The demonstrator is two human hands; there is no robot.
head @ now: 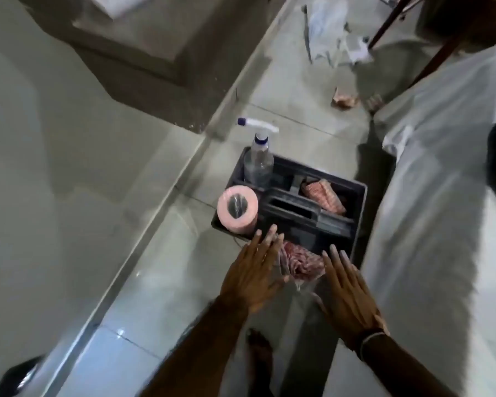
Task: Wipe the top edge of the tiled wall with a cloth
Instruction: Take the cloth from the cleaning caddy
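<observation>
In the head view, a dark plastic caddy (pixel 355 196) with a moulded centre handle is seen on the glossy grey floor tiles (pixel 161 282). A clear spray bottle (pixel 258 164) with a white and blue trigger stands in its compartment at about 11 o'clock of the handle. A roll of pink paper (pixel 236 209), round with a dark core, is placed at 9 o'clock. A folded red-and-white checked rag (pixel 324 196) lies in the compartment at 2 o'clock.

The cloth (pixel 298 260), crumpled, soft and checked in red and white, is found at the near edge of the caddy, at 6 o'clock of the handle, between the two hands. The left hand (pixel 252 277) and the right hand (pixel 345 293) are both spread flat with straight fingers, and nothing is held. A band is worn on the right wrist. A white sheet (pixel 430 210) hangs at 3 o'clock, just beside the caddy. Crumpled plastic (pixel 330 32) lies far at 12 o'clock.
</observation>
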